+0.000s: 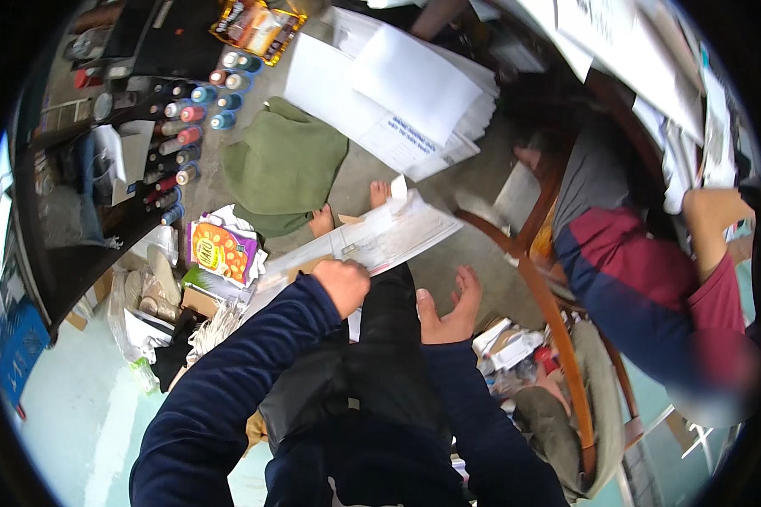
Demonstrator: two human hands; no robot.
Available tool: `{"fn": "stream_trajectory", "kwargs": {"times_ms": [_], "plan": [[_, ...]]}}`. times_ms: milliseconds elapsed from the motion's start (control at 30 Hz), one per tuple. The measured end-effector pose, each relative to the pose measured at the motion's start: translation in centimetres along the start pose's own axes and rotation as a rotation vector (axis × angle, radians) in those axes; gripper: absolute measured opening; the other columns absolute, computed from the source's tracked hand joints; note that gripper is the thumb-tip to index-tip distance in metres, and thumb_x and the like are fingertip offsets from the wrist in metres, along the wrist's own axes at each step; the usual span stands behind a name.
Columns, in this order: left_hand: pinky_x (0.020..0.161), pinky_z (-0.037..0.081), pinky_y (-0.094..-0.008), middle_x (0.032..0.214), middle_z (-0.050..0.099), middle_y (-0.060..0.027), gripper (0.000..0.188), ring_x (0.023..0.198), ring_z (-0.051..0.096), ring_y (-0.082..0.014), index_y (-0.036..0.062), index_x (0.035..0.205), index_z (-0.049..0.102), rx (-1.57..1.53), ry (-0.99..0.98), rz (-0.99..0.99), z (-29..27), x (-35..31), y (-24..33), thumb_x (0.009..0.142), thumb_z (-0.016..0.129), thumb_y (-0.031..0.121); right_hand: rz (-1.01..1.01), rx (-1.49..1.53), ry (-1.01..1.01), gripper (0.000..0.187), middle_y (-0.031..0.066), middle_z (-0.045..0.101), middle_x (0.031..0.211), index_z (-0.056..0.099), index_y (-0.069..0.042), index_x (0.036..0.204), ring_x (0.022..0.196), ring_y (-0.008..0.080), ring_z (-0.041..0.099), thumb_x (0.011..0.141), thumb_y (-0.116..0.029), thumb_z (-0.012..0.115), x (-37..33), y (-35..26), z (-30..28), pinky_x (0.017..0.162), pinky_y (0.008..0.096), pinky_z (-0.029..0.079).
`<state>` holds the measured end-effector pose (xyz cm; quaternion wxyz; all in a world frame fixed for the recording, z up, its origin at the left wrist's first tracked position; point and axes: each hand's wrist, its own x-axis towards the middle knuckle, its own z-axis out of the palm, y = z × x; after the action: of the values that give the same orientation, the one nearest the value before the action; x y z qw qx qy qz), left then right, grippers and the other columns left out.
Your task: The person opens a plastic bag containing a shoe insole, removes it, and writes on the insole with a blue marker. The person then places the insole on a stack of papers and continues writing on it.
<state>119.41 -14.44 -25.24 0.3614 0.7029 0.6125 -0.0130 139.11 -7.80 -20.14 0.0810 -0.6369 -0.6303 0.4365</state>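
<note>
My left hand (342, 286) is closed at the near edge of a long stack of papers (397, 232), which lies slantwise in front of my knees. The fingertips are hidden beneath the fist. Some brown pieces of paper or card show along the stack. To the right of the papers, my right hand (452, 311) is open, its thumb and fingers apart, with nothing in it. My bare feet (380, 193) show just beyond the stack. A green folded cloth (287, 169) lies on the floor past them.
White paper sheets (410, 84) are piled ahead. Several small paint bottles (193, 114) stand at the left, near a purple and yellow snack packet (221, 251). A wooden chair frame (550, 296) curves along my right. Another person (651, 262) in maroon and navy is beside it.
</note>
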Motion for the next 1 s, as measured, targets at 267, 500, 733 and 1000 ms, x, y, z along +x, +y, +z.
{"fn": "stream_trajectory", "kwargs": {"times_ms": [267,500,733,1000], "plan": [[0.057,0.055,-0.0357,0.084,0.066,-0.0132,0.018,0.073,0.069,-0.0269,0.0028,0.085,0.066,-0.211,-0.095,0.154,6.7,4.7,2.7,0.076,0.063,0.018,0.779,0.727,-0.244,0.056,0.0164,0.062,0.112,0.04,-0.001,0.135,0.097,0.0239,0.065,0.096,-0.037,0.059,-0.8,9.1,7.5,0.075,0.0387,0.057],[0.074,0.055,-0.0367,0.11,0.068,-0.0149,0.037,0.088,0.068,-0.0302,0.0006,0.11,0.065,-0.52,-0.063,0.08,14.3,10.6,-2.7,0.086,0.068,0.029,0.986,0.952,0.095,0.039,0.0226,0.065,0.1,0.048,0.006,0.122,0.078,0.0336,0.068,0.093,-0.019,0.055,3.1,19.8,12.3,0.055,0.0459,0.062],[0.076,0.056,-0.0373,0.111,0.066,-0.0148,0.066,0.092,0.067,-0.022,-0.003,0.137,0.048,-1.219,0.176,-0.63,13.0,24.0,-15.1,0.093,0.064,0.043,0.889,1.034,-0.027,0.048,0.0267,0.062,0.109,0.034,0.0,0.136,0.08,0.0426,0.069,0.093,-0.014,0.05,4.6,24.1,11.3,0.052,0.0481,0.063],[0.065,0.059,-0.0356,0.093,0.061,-0.0149,0.029,0.07,0.066,-0.024,-0.0065,0.103,0.053,-1.605,0.759,-0.508,5.4,31.8,-16.9,0.096,0.061,0.021,0.855,1.146,-0.059,0.05,0.025,0.063,0.105,0.032,0.001,0.136,0.075,0.0367,0.07,0.093,-0.013,0.052,3.0,24.5,15.0,0.054,0.0442,0.063]]}}
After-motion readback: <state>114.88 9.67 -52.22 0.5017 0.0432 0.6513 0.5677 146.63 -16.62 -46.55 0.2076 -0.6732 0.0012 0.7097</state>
